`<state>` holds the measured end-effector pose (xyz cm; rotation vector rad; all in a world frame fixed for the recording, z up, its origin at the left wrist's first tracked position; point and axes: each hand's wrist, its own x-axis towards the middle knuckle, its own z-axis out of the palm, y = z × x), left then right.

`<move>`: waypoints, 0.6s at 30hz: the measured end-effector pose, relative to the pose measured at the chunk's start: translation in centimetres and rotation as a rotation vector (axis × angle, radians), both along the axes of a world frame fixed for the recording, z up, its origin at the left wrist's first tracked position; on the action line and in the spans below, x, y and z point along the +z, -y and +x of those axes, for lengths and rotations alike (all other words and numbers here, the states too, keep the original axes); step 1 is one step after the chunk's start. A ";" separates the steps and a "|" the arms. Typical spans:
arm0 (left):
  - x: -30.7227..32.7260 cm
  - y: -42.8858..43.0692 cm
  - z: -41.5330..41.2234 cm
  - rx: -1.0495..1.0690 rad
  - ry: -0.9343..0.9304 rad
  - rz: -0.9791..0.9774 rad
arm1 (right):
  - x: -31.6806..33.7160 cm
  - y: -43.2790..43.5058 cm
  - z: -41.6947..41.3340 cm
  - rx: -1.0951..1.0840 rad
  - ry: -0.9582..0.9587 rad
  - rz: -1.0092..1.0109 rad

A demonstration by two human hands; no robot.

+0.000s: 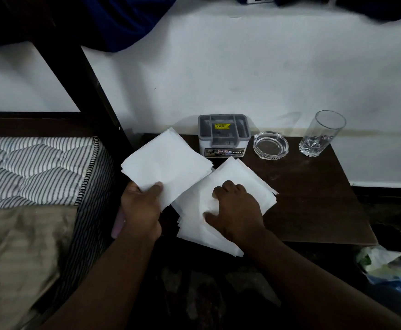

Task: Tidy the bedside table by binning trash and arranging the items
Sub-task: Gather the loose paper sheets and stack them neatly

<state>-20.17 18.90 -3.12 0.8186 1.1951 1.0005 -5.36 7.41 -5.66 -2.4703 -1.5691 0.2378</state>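
On the dark wooden bedside table [313, 198] lies a loose pile of white paper napkins [240, 179]. My right hand [236, 210] rests on that pile, fingers curled and pinching the top sheets. My left hand [142, 206] holds a separate stack of white napkins [168, 163] by its near corner, lifted over the table's left side. At the back stand a grey plastic organiser box [224, 135], a clear glass ashtray [271, 145] and a tall empty drinking glass [321, 134].
A striped mattress [35, 167] with a tan sheet [20, 253] lies to the left, behind a dark bed post [92, 86]. A bag with crumpled trash [385, 265] sits on the floor at the lower right. The white wall runs behind the table.
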 end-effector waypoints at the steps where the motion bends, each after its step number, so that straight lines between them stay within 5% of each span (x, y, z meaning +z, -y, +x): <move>1: 0.0 0.0 0.0 -0.001 0.000 0.001 | 0.1 0.0 0.0 0.001 0.005 0.007; 9: -0.2 -0.2 -0.2 -0.016 -0.011 0.009 | 0.7 0.4 0.1 -0.060 -0.004 0.117; 18: -0.7 0.3 0.2 -0.037 -0.064 0.031 | 3.8 0.5 5.9 -0.632 -0.686 0.544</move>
